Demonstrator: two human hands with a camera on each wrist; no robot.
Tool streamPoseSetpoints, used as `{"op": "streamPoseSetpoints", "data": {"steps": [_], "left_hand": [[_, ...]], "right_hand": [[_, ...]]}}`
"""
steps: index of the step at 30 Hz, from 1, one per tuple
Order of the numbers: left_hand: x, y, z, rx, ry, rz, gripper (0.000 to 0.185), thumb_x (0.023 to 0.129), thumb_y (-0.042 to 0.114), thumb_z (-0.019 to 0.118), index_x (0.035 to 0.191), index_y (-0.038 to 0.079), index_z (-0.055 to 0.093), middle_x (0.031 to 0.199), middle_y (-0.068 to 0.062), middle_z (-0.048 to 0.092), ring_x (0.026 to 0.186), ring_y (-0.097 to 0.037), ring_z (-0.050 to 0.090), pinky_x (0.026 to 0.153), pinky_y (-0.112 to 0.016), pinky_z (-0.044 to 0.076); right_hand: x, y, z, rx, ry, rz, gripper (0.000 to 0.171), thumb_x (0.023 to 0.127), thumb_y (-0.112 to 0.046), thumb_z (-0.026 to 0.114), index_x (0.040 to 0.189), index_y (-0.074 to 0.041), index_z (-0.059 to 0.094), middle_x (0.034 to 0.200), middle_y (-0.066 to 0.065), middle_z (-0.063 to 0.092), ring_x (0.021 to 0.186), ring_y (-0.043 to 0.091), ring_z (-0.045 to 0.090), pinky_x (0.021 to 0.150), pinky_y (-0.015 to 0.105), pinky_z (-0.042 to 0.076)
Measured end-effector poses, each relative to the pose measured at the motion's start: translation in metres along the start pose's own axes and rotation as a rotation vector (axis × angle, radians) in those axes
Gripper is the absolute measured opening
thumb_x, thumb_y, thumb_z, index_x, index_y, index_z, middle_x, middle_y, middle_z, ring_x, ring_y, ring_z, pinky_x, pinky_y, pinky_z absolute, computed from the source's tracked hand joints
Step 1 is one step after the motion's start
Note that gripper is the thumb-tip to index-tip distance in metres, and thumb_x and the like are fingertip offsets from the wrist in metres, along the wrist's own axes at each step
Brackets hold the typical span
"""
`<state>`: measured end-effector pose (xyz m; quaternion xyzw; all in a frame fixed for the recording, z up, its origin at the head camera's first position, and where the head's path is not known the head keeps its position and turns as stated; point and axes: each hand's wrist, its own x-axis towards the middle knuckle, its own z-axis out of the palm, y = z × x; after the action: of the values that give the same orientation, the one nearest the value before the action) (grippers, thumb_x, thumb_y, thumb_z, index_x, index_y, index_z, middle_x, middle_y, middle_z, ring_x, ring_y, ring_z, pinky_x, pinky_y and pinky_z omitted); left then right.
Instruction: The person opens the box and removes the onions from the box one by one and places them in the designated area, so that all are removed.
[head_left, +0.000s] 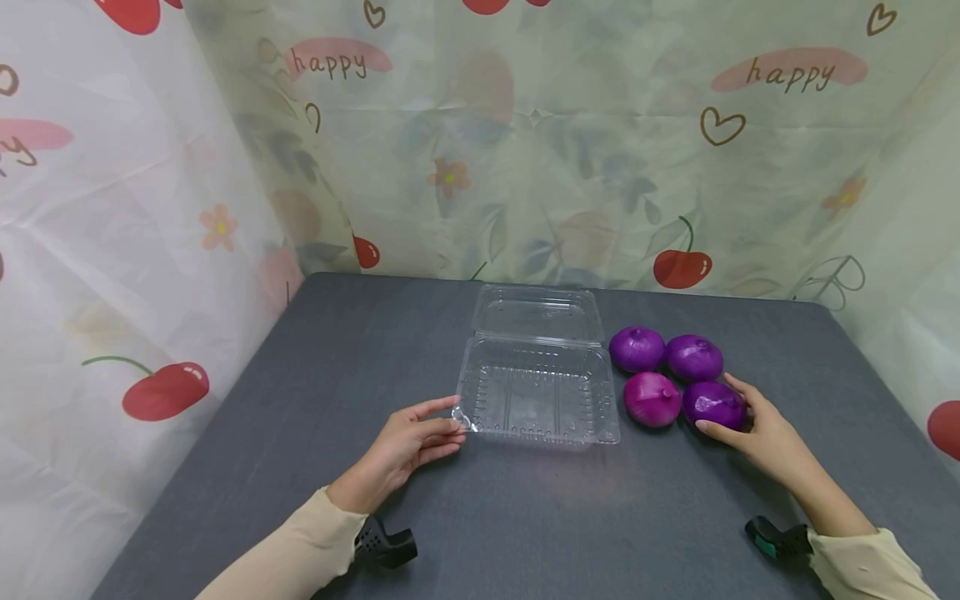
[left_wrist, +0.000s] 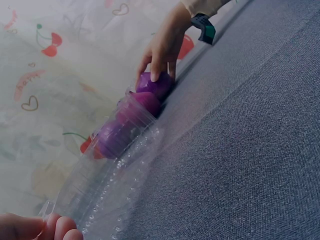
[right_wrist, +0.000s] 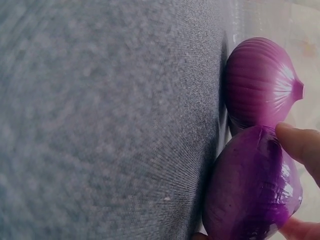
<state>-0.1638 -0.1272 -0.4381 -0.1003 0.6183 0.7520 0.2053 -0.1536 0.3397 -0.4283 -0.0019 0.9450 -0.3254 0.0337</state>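
Observation:
A clear plastic clamshell box [head_left: 537,392] lies on the table with its lid [head_left: 537,313] folded back, away from me. My left hand [head_left: 408,442] pinches the box's near left corner between thumb and fingers. To the right of the box, several purple onions sit in a tight cluster. My right hand [head_left: 765,429] grips the near right onion [head_left: 714,405], thumb at its near side and fingers at the far side. Beside that one is a pinker onion [right_wrist: 260,82], with a pointed tip. Behind them sit two more, a left onion [head_left: 637,348] and a right onion [head_left: 694,357].
A grey cloth covers the table [head_left: 360,350]. Behind and at both sides hangs a pale curtain [head_left: 540,167] printed with cherries, hearts and flowers. Each wrist wears a black camera strap, such as the left device [head_left: 386,543].

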Motion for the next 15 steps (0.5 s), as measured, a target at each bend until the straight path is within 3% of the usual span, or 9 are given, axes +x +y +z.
{"op": "streamPoseSetpoints", "data": {"steps": [15], "left_hand": [[0.0010,0.0001,0.0007,-0.004,0.008,0.000,0.048,0.088,0.000,0.067,0.134,0.008,0.058,0.094,-0.013,0.074,0.082,-0.019,0.073,0.076,-0.034,0.061]], "right_hand": [[-0.0010,0.0010,-0.0010,0.027,-0.008,0.003,0.099,0.089,-0.045,0.067,0.154,0.001,0.008,0.145,0.040,0.026,0.125,0.055,0.035,0.093,0.070,0.037]]}}
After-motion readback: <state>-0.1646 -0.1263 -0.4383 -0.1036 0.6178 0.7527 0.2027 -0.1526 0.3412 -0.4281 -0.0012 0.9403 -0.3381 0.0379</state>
